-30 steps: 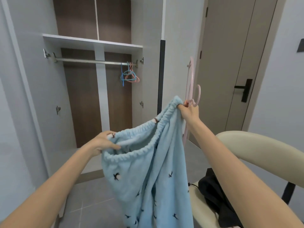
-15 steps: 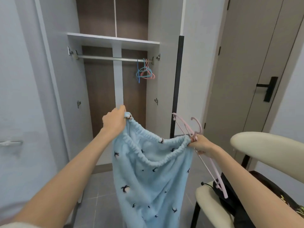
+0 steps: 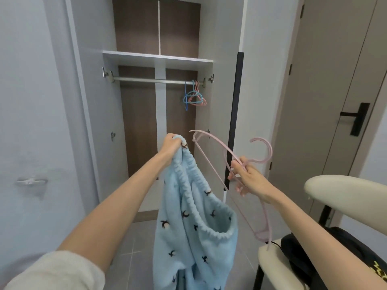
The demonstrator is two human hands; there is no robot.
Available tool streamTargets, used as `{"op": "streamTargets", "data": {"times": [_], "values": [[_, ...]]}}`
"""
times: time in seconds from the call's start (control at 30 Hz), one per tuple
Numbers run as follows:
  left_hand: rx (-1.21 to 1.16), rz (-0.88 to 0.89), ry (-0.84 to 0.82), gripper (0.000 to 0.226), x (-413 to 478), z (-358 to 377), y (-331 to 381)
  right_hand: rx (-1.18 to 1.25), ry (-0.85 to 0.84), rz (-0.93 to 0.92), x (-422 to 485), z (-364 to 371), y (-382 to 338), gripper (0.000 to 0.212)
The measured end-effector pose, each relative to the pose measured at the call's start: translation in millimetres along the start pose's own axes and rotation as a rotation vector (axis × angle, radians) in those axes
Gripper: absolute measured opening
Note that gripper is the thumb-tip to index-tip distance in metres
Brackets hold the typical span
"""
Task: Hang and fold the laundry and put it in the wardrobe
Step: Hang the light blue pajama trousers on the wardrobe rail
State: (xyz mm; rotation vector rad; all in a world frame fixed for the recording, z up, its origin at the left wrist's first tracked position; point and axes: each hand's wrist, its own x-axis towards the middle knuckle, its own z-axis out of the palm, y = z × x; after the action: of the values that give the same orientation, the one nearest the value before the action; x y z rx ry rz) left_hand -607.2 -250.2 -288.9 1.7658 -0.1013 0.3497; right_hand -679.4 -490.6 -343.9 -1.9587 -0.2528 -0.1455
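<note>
Gripping the fleecy blue garment by its ruched elastic waistband, the left hand bunches it; beside it, the right hand pinches 1 thin curved pink plastic hanger.

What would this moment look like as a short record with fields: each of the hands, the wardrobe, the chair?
left: left hand grips the elastic waistband of the light blue garment, which hangs down
right: right hand holds the pink hanger near its hook, apart from the garment
storage: open wardrobe; its rail carries a few hangers at the right end
seat: cream chair with a black item lying on it
</note>
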Motion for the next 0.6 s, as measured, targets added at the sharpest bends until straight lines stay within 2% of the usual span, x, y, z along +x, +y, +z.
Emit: {"op": "streamTargets", "data": {"times": [0.17,0.3,0.47,0.6], "values": [[-0.037,0.010,0.118,0.031,15,1,3,0.000,0.027,-0.110,-13,-2,-23,0.036],[-0.024,-0.028,0.161,0.026,22,-2,4,0.056,-0.046,-0.028,-27,-3,-26,0.036],[0.036,0.010,0.158,0.023,22,3,5,0.068,-0.092,0.076,-38,9,-21,0.032],[0.195,0.171,0.118,0.025,13,8,8,0.020,-0.053,0.088,-33,24,-29,0.032]]}}
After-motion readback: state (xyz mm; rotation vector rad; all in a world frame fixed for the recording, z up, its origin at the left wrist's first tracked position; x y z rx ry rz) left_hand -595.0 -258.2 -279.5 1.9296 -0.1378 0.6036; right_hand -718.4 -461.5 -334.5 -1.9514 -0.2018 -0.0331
